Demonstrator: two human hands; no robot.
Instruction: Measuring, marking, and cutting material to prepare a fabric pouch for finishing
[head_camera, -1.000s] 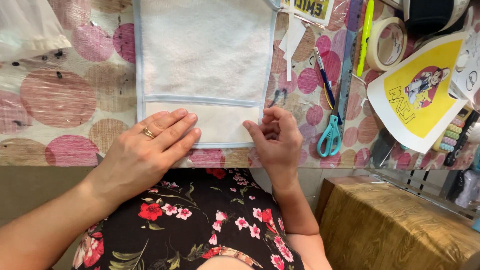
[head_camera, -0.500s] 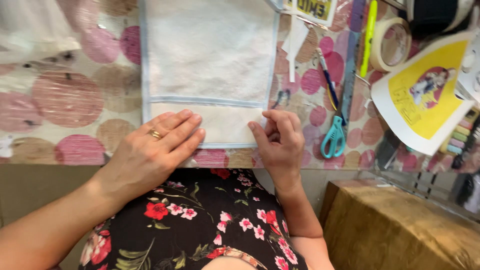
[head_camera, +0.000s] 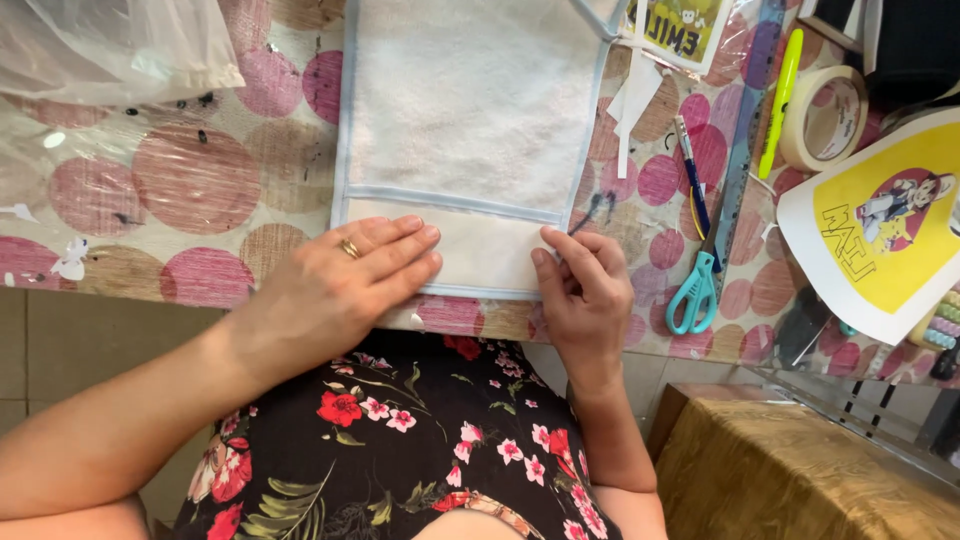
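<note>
A white towel cloth (head_camera: 470, 110) with pale blue trim lies flat on the table with a dotted cover (head_camera: 190, 180). A folded-up band at its near end forms a pocket. My left hand (head_camera: 345, 285), with a ring on it, lies flat on the left part of that band, fingers together. My right hand (head_camera: 580, 290) pinches the band's right edge with fingertips, at the blue trim.
Turquoise-handled scissors (head_camera: 697, 285) and a blue pen (head_camera: 690, 175) lie right of the cloth. Farther right are a tape roll (head_camera: 825, 115), a yellow-green marker (head_camera: 780, 95) and a yellow printed sheet (head_camera: 885, 230). A clear plastic bag (head_camera: 110, 45) sits at top left.
The view has shifted a little, so the cloth sits lower in the frame. Both hands stay on the folded band; my right hand's fingers have moved slightly along its right edge.
</note>
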